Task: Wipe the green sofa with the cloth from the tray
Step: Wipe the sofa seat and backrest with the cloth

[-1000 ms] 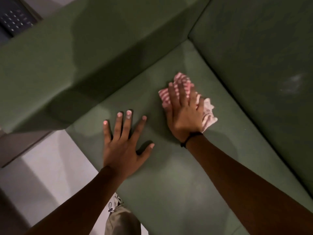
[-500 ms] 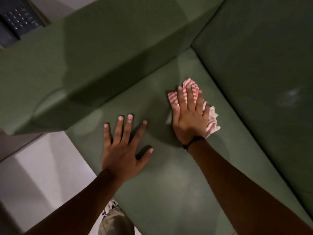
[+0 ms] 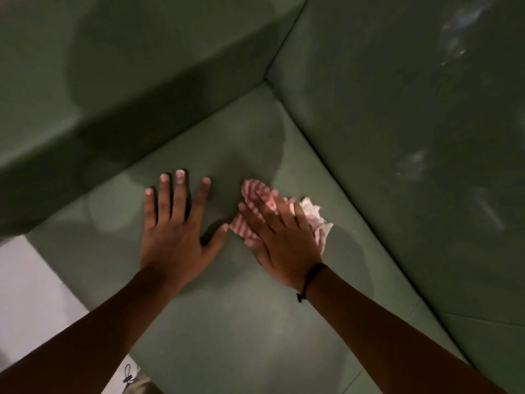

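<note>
A: Status? Where's the cloth?

B: We have the pink-striped cloth (image 3: 257, 211) flat on the green sofa (image 3: 235, 322) seat, pinned under our right hand (image 3: 284, 240). Palm down, fingers stretched over it, pressing rather than gripping. It sits near the corner where the armrest (image 3: 127, 89) meets the backrest (image 3: 397, 123).

A: Left hand?

B: Our left hand (image 3: 176, 231) is splayed wide on the seat just beside the cloth, holding nothing. Thumb tip nearly touches the cloth edge. Looks like bracing.

A: Progress?

B: Mid-wipe, we judge. Cloth is fetched and working the seat. Pale smudges (image 3: 412, 166) show on the backrest, so that panel probably needs a pass. Armrest and front seat area: can't tell if wiped. Tray isn't in view.
</note>
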